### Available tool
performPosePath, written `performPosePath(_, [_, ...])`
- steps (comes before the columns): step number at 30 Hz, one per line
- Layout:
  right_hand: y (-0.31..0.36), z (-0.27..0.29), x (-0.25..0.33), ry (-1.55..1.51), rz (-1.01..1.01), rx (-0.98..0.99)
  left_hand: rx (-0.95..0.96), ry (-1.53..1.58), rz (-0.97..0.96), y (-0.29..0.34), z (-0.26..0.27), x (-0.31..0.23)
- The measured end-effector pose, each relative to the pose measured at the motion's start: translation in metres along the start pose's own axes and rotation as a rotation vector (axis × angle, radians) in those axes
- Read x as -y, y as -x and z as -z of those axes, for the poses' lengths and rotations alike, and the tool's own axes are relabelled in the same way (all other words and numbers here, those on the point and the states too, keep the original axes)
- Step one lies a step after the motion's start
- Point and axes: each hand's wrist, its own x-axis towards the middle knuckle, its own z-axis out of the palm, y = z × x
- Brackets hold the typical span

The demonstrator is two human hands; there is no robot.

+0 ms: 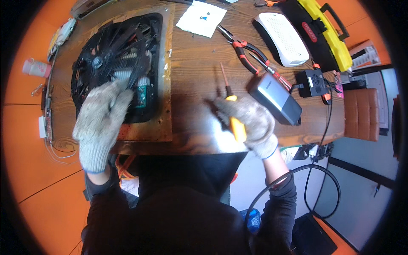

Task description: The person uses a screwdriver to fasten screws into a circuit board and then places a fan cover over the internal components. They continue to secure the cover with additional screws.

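Note:
A knitted glove covers my left hand [102, 112], which is over the near part of a black round fan frame [97, 63]. Its fingers are bent close together, and whatever lies between them is hidden. The frame has thin spokes and a central hub, and sits on an open appliance with a rusty metal rim [166, 80]. Inside the opening, a green part [142, 94] shows beside my fingers. My right hand [250, 119], also gloved, is closed around a yellow-and-black screwdriver [239, 129]. The screwdriver's shaft points away from me above the tabletop, right of the appliance.
Right of the screwdriver lie a grey-black box-shaped device [276, 98], red-black pliers [244, 51] and a black adapter [312, 83] with a cable. Farther back are a white device [281, 39], a yellow-black toolbox [325, 32] and white paper [201, 18] holding small parts.

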Motion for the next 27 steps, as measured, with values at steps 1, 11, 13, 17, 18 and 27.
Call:
performPosePath(1, [0.001, 0.000, -0.001, 0.143, -0.042, 0.044, -0.032, -0.056, -0.047, -0.006, 0.006, -0.008])
performPosePath(11, [0.007, 0.009, -0.005, -0.090, 0.025, -0.423, -0.326, 0.396, -0.227, -0.118, 0.049, -0.153])
performPosePath(13, [0.019, 0.021, 0.008, -0.120, 0.035, -0.455, -0.266, 0.394, -0.237, -0.127, 0.067, -0.194])
performPosePath(17, [0.058, 0.054, 0.037, -0.188, 0.115, -0.416, -0.163, 0.406, -0.281, -0.137, 0.087, -0.265])
performPosePath(18, [0.069, 0.064, 0.042, -0.220, 0.114, -0.427, -0.135, 0.428, -0.325, -0.139, 0.088, -0.280])
performPosePath(27, [0.144, 0.123, 0.054, -0.298, -0.045, -0.608, 0.001, 0.344, -0.378, -0.125, 0.093, -0.359])
